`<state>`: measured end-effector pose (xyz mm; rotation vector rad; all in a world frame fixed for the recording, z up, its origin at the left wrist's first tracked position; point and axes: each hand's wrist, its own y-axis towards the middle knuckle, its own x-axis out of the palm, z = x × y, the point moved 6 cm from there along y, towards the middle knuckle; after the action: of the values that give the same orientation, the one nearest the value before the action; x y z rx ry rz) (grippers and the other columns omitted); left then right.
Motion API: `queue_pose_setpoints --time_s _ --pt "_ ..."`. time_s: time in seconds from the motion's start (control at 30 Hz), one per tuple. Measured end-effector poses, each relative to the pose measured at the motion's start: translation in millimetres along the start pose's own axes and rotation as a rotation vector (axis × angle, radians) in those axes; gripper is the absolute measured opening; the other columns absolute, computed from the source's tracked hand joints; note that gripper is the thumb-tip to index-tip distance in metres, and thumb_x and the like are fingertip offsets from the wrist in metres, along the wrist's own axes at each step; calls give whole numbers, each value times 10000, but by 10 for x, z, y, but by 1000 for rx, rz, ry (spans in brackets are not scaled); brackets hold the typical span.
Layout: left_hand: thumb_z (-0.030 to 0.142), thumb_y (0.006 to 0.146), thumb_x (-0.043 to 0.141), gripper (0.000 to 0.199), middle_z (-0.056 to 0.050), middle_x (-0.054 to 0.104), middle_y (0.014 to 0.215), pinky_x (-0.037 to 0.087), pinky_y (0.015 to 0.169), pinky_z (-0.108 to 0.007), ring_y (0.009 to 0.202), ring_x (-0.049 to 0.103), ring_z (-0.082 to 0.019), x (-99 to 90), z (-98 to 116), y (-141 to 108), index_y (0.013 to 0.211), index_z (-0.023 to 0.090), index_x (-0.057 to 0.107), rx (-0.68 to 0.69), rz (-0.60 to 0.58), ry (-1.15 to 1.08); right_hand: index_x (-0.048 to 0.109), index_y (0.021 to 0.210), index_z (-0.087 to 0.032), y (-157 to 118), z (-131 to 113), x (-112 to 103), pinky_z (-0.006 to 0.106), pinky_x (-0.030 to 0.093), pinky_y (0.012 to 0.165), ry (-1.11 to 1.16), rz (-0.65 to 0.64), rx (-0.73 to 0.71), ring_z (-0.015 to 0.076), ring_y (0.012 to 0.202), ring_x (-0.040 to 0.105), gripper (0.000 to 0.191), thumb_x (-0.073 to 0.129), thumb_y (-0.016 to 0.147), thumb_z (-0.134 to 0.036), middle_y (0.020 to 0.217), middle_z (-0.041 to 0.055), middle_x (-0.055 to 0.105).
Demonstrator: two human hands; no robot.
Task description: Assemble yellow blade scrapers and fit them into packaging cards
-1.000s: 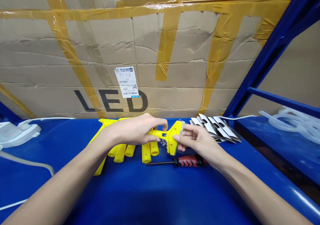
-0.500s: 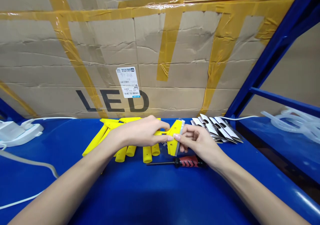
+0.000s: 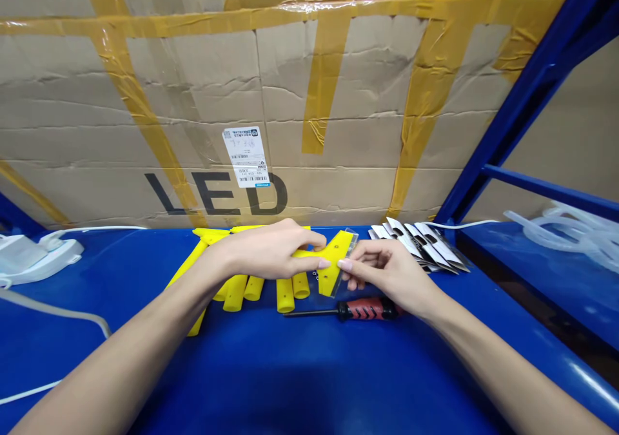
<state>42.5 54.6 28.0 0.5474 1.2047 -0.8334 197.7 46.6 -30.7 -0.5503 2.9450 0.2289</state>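
A yellow scraper (image 3: 333,262) with a flared head and a clear strip along its right edge is held above the blue surface. My left hand (image 3: 275,249) is closed on its neck, thumb on the head. My right hand (image 3: 380,267) pinches the strip edge between thumb and fingers. Several yellow handles (image 3: 285,295) lie beneath and beside my left hand. Small metal nuts (image 3: 314,275) show partly behind the scraper. Just below my hands lies a screwdriver (image 3: 367,309) with a red and black handle, its shaft pointing left.
Flat white and black packets (image 3: 435,248) are piled right of my right hand. Behind stands a taped cardboard box (image 3: 348,183). A white plug and cable (image 3: 53,258) sit at the left, clear tubing (image 3: 565,235) at the right. A blue frame post (image 3: 512,106) rises at the right.
The scraper has tilted slightly, its head turning a little, and moved slightly left with my left hand. Both hands keep their hold. A yellow piece below my left forearm shows more now.
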Motion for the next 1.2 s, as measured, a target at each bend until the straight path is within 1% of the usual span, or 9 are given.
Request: queue_pose_setpoints --time_s 0.17,0.37,0.53,0.63,0.73,0.83,0.93,1.07,1.2 --pt "489 997 455 388 54 404 655 253 576 -282 588 337 -105 -10 15 -5 743 197 423 36 -22 -18 655 723 -171 -28 -17 11 221 504 563 -49 -28 -58 117 571 641 333 796 809 -461 631 14 692" --pt "487 984 465 366 42 484 673 238 577 -293 600 376 -112 11 -26 3 766 194 485 3 -24 -6 653 707 -171 -14 -12 32 216 503 537 -36 18 -43 123 564 643 338 836 757 -451 625 9 683" --pt "482 983 473 369 45 484 666 259 585 -281 599 396 -111 -4 -9 7 756 192 492 5 -6 -7 701 732 -170 -10 -13 58 233 530 574 13 35 -19 140 595 663 298 870 711 -415 655 28 721" --pt "473 977 481 361 39 517 681 277 591 -274 606 422 -113 -20 -21 12 760 188 524 -11 12 -12 700 730 -178 -10 -25 62 234 526 596 20 69 -39 141 612 671 270 864 717 -392 650 17 718" --pt "482 964 493 364 24 559 690 280 591 -278 610 443 -121 -44 -95 -11 775 182 578 -38 -6 13 701 759 -179 55 -8 72 247 521 618 -26 47 8 155 653 686 256 834 741 -397 683 23 728" --pt "471 949 511 348 1 616 730 282 584 -280 628 476 -131 -125 -269 -106 811 175 632 -155 -35 34 715 856 -183 183 -10 56 254 477 560 -196 -20 86 157 616 657 201 788 776 -352 678 17 720" --pt "484 933 528 354 -14 643 745 303 575 -275 628 496 -135 -237 -454 -258 829 171 659 -296 -62 52 688 757 -183 297 -115 48 261 461 597 -548 -80 16 150 633 637 36 717 776 -173 696 16 719" --pt "541 896 553 384 -13 636 692 302 540 -272 577 494 -133 -273 -587 -400 797 183 651 -400 -138 22 662 710 -204 274 -173 213 257 392 603 -924 -241 -83 138 650 611 162 661 723 -42 717 -20 725" --pt "573 861 582 390 -4 609 637 297 514 -267 538 496 -133 -181 -592 -411 788 194 643 -413 -228 -57 648 718 -208 179 -147 311 267 311 587 -1091 -193 -114 139 641 565 164 663 750 -48 707 -19 698"
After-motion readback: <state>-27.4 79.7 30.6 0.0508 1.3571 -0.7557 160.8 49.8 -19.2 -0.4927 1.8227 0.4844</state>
